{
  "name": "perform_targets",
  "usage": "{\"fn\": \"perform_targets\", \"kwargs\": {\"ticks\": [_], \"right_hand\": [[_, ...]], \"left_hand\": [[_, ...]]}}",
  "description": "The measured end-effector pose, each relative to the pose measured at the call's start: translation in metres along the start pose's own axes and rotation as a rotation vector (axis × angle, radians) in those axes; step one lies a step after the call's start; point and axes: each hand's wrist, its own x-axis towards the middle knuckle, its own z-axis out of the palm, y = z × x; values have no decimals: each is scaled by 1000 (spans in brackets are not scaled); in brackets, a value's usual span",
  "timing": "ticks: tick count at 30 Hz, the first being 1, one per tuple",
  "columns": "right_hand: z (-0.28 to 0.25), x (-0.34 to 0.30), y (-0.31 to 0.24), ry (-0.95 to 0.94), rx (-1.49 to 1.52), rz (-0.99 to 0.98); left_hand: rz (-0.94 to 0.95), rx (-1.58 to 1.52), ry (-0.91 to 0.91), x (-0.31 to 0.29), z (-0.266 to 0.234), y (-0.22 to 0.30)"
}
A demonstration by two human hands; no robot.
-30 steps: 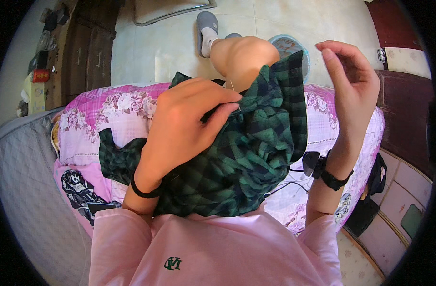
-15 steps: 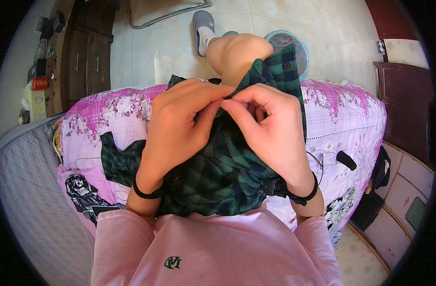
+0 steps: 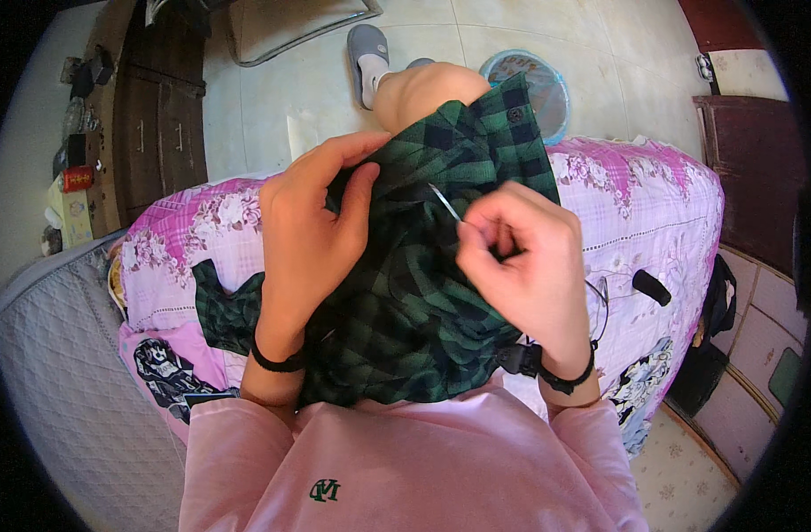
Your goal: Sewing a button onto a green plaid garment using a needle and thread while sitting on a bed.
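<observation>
Your left hand (image 3: 317, 222), at the upper edge of the green plaid shirt (image 3: 397, 293), shows thumb and forefinger parted; whether hidden fingers grip cloth cannot be told. The shirt lies beneath and between both hands' fingers. Your right hand (image 3: 534, 257) is closed, pinching a needle (image 3: 444, 203), its free end slanting leftward over the cloth. Floral bedspread (image 3: 640, 199) lies either side of the fingers. Beyond them: wooden cabinet (image 3: 162, 133) far left, blue-rimmed bin (image 3: 564, 102) ahead.

Your right grip (image 3: 530, 257) hides one end of the thin shiny stick (image 3: 445, 203), too small to tell just what it is. Some fingers of your left grip (image 3: 312, 213) are out of sight. The green checked cloth (image 3: 414, 293) covers part of your leg (image 3: 432, 93), which hides most of one grey slipper (image 3: 419, 63).
</observation>
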Motion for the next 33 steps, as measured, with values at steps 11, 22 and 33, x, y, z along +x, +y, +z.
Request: {"fn": "perform_targets", "kwargs": {"ticks": [11, 22, 33], "right_hand": [[-22, -27, 20, 257, 24, -198], [-21, -31, 27, 443, -71, -282], [-65, -29, 68, 913, 60, -10]], "left_hand": [[-175, -512, -505, 12, 18, 41], [14, -555, -457, 22, 45, 45], [533, 426, -629, 103, 126, 5]]}}
